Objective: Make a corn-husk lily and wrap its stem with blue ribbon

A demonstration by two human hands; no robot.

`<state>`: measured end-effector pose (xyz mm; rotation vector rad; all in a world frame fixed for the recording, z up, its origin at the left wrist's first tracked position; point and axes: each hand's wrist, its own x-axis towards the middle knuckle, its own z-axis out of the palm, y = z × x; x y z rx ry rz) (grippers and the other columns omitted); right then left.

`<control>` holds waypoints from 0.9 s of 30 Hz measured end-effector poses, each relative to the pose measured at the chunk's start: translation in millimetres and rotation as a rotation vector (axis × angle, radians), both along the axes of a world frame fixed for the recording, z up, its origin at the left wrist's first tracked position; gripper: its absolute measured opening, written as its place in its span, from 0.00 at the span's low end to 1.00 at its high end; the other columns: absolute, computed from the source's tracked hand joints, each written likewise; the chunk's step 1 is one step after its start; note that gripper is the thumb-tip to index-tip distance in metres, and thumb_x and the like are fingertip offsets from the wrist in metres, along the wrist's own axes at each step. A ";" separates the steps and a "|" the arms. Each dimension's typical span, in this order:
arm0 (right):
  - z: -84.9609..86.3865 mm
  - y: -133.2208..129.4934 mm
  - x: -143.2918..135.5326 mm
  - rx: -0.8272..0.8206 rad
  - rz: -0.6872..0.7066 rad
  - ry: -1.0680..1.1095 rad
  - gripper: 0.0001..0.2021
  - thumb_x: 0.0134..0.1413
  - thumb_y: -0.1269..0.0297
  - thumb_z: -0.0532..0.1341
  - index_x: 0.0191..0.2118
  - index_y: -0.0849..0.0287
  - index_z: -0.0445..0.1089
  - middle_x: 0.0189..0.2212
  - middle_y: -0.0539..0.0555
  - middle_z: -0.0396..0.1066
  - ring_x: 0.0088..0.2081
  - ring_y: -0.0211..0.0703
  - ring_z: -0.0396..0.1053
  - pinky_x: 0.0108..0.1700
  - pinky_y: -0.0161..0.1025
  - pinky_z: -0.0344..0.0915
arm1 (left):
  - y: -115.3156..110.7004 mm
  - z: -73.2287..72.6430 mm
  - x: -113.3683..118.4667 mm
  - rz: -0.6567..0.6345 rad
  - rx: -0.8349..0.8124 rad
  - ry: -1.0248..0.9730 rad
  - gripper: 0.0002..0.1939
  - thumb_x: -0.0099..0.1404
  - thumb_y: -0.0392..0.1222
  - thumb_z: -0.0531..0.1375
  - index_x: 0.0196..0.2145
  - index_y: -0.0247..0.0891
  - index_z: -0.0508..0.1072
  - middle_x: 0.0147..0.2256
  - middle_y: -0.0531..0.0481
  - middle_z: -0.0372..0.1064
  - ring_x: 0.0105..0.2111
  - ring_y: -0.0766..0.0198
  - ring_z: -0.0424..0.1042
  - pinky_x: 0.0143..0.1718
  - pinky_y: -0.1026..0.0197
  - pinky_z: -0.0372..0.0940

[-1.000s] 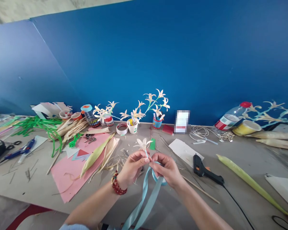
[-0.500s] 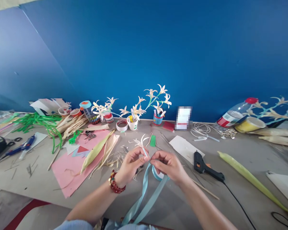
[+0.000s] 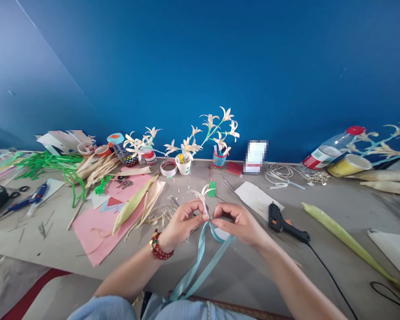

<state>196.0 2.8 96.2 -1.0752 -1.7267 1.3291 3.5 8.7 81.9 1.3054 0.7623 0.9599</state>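
Blue wall (image 3: 173,58): rises behind the table.
Grey table (image 3: 253,271): spreads beneath both hands.
Right hand (image 3: 238,222): thumb and fingertips pinched together on the ribbon, beside the stem.
Left hand (image 3: 186,222): thumb and fingers gripping the flower's wrapped stem.
Light-blue ribbon (image 3: 200,251): hangs from the fingers toward the person's lap.
Black glue gun (image 3: 276,218): lies right of the right hand.
Pale flower (image 3: 201,192): just above the left fingertips.
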 end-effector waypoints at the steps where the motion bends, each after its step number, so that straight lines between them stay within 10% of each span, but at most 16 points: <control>1: 1.7 -1.4 0.3 0.072 -0.011 -0.044 0.09 0.54 0.63 0.62 0.26 0.59 0.68 0.22 0.47 0.63 0.25 0.36 0.58 0.26 0.33 0.53 | 0.1 0.3 0.0 -0.007 -0.013 0.010 0.11 0.61 0.45 0.64 0.27 0.36 0.72 0.30 0.51 0.62 0.31 0.66 0.60 0.33 0.64 0.55; 10: 12.4 -11.7 -0.4 0.535 0.002 -0.403 0.07 0.59 0.68 0.57 0.30 0.56 0.70 0.27 0.51 0.68 0.29 0.39 0.65 0.31 0.34 0.57 | 0.1 0.8 -2.9 0.009 0.044 0.136 0.15 0.60 0.49 0.64 0.26 0.35 0.70 0.27 0.52 0.62 0.30 0.65 0.60 0.32 0.64 0.54; 27: -17.5 -3.4 -6.4 -0.240 0.039 0.250 0.14 0.49 0.56 0.69 0.27 0.61 0.71 0.19 0.45 0.59 0.22 0.32 0.51 0.24 0.33 0.46 | 0.8 -7.9 0.6 -0.141 -0.316 -0.322 0.09 0.55 0.42 0.69 0.28 0.34 0.75 0.31 0.50 0.63 0.33 0.65 0.63 0.37 0.63 0.58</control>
